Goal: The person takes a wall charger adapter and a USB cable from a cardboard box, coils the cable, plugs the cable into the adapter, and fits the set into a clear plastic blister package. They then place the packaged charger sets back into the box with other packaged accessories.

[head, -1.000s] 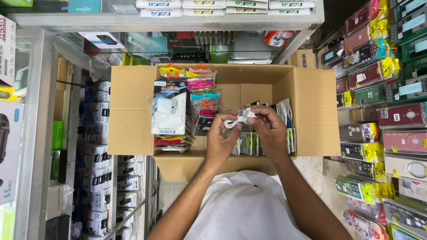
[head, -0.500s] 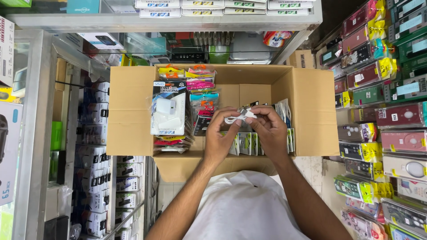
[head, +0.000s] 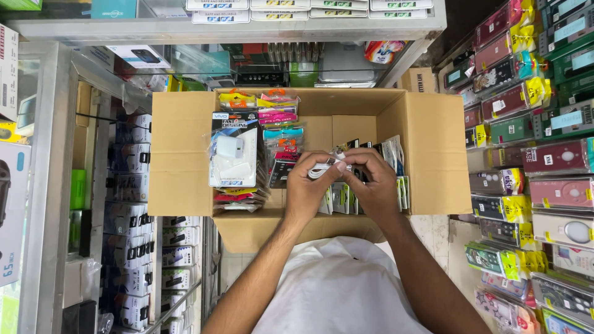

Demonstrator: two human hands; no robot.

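Both hands — left hand (head: 306, 188), right hand (head: 374, 185) — pinched white cable (head: 322, 168) over open cardboard box (head: 427, 148) | since one second ago: barely moved, cable stayed above packets (head: 343, 198).

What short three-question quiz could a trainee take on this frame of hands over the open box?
1. True or false: both hands grip the white cable over the cardboard box.
2. The white charger pack in the box lies toward the person's: A) left, B) right?
3. What lines the wall on the person's right?

Key
1. True: left hand and right hand both pinch it.
2. A.
3. Hanging phone cases.
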